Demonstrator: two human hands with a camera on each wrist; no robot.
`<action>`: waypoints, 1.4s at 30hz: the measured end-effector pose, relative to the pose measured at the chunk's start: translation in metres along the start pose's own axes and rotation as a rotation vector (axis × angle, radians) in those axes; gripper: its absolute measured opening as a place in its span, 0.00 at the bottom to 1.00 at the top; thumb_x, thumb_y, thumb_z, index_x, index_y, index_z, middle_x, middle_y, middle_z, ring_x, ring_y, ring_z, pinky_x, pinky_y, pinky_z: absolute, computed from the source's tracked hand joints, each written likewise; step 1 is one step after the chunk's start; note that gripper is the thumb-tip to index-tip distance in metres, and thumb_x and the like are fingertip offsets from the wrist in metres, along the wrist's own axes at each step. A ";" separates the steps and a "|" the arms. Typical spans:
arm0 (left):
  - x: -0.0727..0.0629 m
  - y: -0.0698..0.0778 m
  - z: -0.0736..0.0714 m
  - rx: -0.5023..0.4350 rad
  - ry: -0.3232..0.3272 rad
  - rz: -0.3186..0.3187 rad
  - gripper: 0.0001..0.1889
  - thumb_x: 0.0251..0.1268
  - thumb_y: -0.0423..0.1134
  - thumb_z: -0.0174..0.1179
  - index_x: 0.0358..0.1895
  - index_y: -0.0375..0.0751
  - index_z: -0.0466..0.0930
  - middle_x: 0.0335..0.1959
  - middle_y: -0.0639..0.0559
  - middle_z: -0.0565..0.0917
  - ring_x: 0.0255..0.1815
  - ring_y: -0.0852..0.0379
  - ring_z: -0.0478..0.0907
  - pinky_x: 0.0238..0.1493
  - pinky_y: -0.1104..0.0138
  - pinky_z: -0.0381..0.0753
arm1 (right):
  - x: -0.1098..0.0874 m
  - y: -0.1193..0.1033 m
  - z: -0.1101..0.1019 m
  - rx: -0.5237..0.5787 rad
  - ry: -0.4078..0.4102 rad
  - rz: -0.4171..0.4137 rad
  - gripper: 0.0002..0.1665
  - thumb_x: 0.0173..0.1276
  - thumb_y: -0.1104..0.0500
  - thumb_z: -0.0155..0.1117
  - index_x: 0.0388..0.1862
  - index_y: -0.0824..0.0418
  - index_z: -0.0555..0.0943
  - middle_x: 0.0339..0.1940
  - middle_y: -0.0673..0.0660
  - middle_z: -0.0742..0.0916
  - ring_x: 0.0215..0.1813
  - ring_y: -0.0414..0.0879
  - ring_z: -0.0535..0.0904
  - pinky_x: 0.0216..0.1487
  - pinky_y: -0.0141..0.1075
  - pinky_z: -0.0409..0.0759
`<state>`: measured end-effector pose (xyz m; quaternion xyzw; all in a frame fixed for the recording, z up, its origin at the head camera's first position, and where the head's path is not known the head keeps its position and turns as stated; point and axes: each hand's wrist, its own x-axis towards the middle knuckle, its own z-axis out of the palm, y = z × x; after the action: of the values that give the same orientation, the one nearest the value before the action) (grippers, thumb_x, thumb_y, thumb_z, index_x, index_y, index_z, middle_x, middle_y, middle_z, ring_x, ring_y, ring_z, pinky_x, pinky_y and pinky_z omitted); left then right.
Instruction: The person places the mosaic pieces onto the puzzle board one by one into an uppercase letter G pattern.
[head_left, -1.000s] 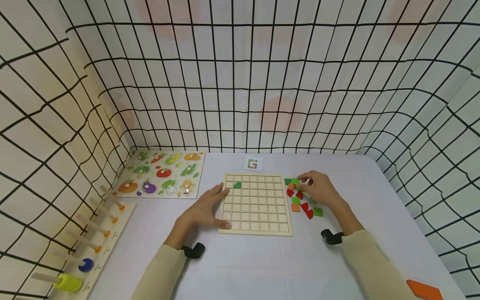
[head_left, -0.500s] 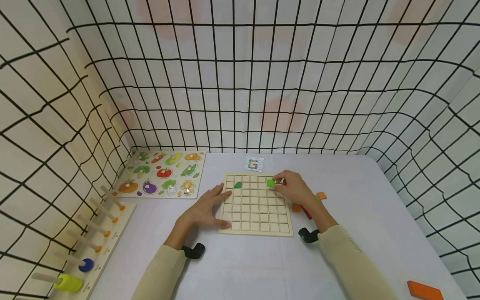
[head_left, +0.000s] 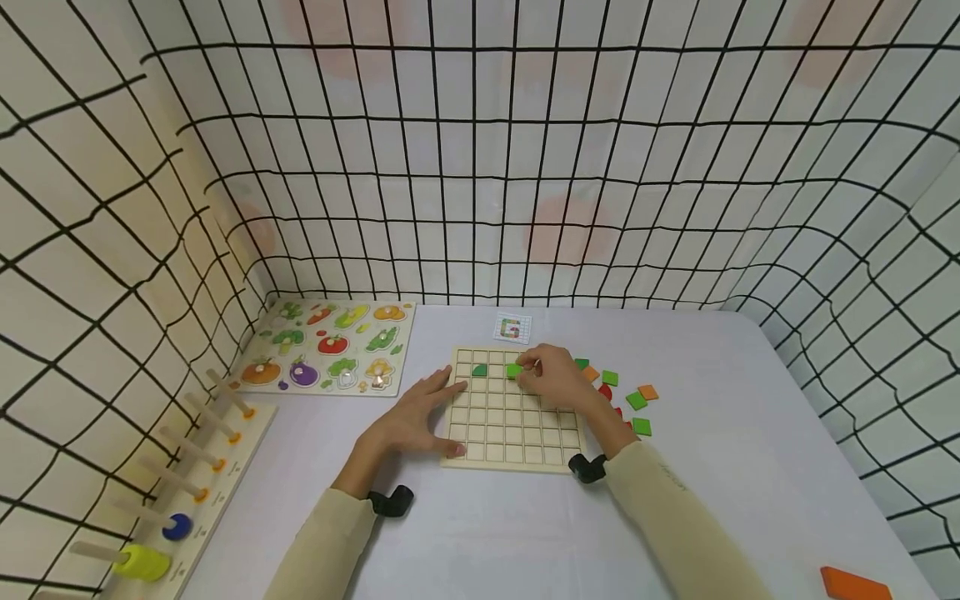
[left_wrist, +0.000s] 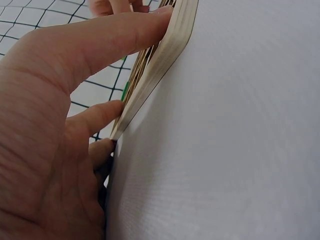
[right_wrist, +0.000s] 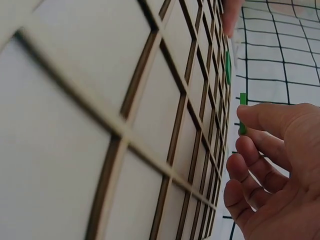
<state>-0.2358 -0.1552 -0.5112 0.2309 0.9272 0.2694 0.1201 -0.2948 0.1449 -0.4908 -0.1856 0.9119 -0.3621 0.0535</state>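
Observation:
A wooden grid board (head_left: 495, 433) lies on the white table. My left hand (head_left: 405, 427) rests at its left side, fingers spread and nearly straight, thumb on the near left corner; the left wrist view has the thumb on the board's rim (left_wrist: 175, 37). Between thumb and index finger, my right hand (head_left: 558, 379) pinches a light green square tile (head_left: 513, 372) over the upper rows. In the right wrist view this tile (right_wrist: 243, 99) is held edge-on, clear of the grid. A dark green rounded-corner tile (head_left: 480, 370) sits in a cell left of it.
Loose green, orange and red tiles (head_left: 636, 400) lie right of the board, partly behind my right forearm. A small pattern card (head_left: 513, 328) lies beyond it. Left are a vegetable puzzle (head_left: 322, 350) and a peg board (head_left: 225, 467); an orange block (head_left: 855, 583) lies near right.
My right hand picked the light green tile from the loose pile and carried it left over the board, toward the dark green tile. The left hand stayed at the board's edge.

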 end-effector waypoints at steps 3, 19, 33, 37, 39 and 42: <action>0.000 0.001 0.000 -0.001 -0.006 -0.004 0.58 0.47 0.67 0.73 0.83 0.58 0.56 0.87 0.55 0.44 0.88 0.47 0.40 0.84 0.42 0.48 | 0.003 -0.006 0.005 0.005 -0.008 0.016 0.19 0.71 0.55 0.67 0.58 0.61 0.86 0.48 0.54 0.86 0.43 0.46 0.76 0.44 0.38 0.78; 0.000 0.004 -0.006 0.001 -0.013 0.008 0.59 0.50 0.68 0.72 0.84 0.53 0.52 0.87 0.52 0.43 0.88 0.47 0.39 0.85 0.43 0.44 | 0.018 -0.013 0.019 -0.003 0.003 0.047 0.20 0.71 0.54 0.70 0.59 0.59 0.86 0.46 0.53 0.87 0.51 0.50 0.82 0.53 0.45 0.83; -0.002 0.002 -0.004 0.012 -0.019 -0.002 0.59 0.50 0.68 0.71 0.84 0.52 0.52 0.87 0.52 0.43 0.88 0.47 0.39 0.85 0.44 0.44 | 0.017 -0.020 0.025 0.003 0.005 0.084 0.19 0.71 0.52 0.69 0.59 0.54 0.87 0.49 0.54 0.86 0.49 0.48 0.80 0.47 0.42 0.81; -0.001 0.002 -0.004 0.008 -0.020 0.009 0.59 0.50 0.68 0.71 0.84 0.52 0.52 0.87 0.51 0.43 0.88 0.47 0.39 0.85 0.44 0.44 | 0.015 -0.020 0.025 0.011 0.017 0.095 0.20 0.70 0.52 0.69 0.60 0.55 0.86 0.48 0.53 0.86 0.49 0.48 0.80 0.45 0.41 0.80; -0.001 0.002 -0.004 0.010 -0.017 0.018 0.59 0.50 0.68 0.71 0.84 0.51 0.52 0.87 0.50 0.43 0.88 0.47 0.39 0.85 0.44 0.44 | 0.013 -0.020 0.023 0.025 0.025 0.093 0.21 0.70 0.52 0.70 0.60 0.56 0.86 0.47 0.53 0.86 0.49 0.49 0.80 0.47 0.42 0.81; 0.000 0.001 -0.004 0.018 -0.016 0.027 0.59 0.51 0.67 0.72 0.84 0.51 0.52 0.87 0.49 0.44 0.88 0.46 0.40 0.85 0.44 0.44 | 0.010 -0.019 0.020 0.064 0.030 0.082 0.21 0.70 0.53 0.70 0.60 0.58 0.86 0.47 0.54 0.86 0.49 0.49 0.81 0.49 0.44 0.81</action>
<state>-0.2363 -0.1562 -0.5072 0.2464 0.9255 0.2606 0.1216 -0.2938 0.1155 -0.4924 -0.1407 0.9075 -0.3912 0.0604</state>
